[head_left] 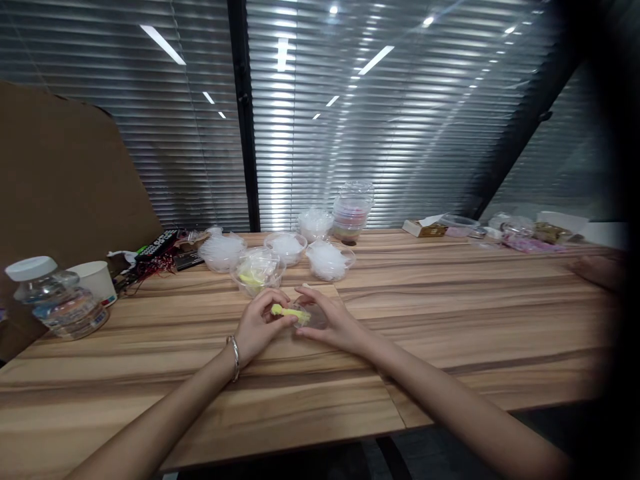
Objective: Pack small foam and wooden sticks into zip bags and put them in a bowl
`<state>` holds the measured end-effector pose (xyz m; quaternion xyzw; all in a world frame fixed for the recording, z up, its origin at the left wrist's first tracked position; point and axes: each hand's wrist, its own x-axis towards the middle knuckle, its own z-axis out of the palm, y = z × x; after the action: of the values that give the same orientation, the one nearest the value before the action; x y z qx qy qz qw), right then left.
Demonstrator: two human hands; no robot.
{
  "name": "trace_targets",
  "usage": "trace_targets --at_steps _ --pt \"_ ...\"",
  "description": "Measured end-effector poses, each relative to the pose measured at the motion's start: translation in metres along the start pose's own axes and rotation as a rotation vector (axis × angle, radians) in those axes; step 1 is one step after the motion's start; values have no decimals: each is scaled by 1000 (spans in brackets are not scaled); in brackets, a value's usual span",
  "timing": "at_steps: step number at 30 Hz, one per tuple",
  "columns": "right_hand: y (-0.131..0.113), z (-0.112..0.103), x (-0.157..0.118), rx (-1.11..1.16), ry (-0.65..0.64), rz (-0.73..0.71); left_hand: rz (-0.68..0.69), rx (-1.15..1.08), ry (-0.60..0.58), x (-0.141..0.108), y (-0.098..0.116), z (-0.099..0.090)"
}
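My left hand (261, 325), with a silver bracelet at its wrist, pinches a small yellow piece (290, 312) between thumb and fingers. From the right, my right hand (333, 321) curves around a small clear plastic item (314, 317) at the yellow piece's right end. Both hands are just above the wooden table (310, 400), close together. Right behind them sits a clear bowl (257, 272) with plastic wrap and something yellow in it. What the clear item is exactly, I cannot make out.
Clear bowls with white contents (327, 260) and a stack of tubs (353, 212) stand behind. At left are a lidded jar (65, 303), a paper cup (95, 281) and electronics (157, 247). Back right holds a small box (425, 228); another person's hand (595, 270) rests at far right.
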<state>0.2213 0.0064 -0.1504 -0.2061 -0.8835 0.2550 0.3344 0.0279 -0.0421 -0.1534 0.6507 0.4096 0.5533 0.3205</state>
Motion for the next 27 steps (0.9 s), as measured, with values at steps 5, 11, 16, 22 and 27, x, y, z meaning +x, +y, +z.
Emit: trace_targets --at_steps 5,11,16,22,27 --pt "2 -1 -1 -19 37 -4 -10 29 -41 -1 6 -1" --pt "-2 -1 -2 -45 36 -6 -57 31 31 -3 -2 0" --pt "-4 2 -3 -61 26 -25 -46 170 34 -4 -4 0" --pt "-7 4 -4 -91 10 -74 -20 282 -6 -5 1 1" --pt "-7 7 -5 -109 13 -97 14 310 46 -6 2 3"
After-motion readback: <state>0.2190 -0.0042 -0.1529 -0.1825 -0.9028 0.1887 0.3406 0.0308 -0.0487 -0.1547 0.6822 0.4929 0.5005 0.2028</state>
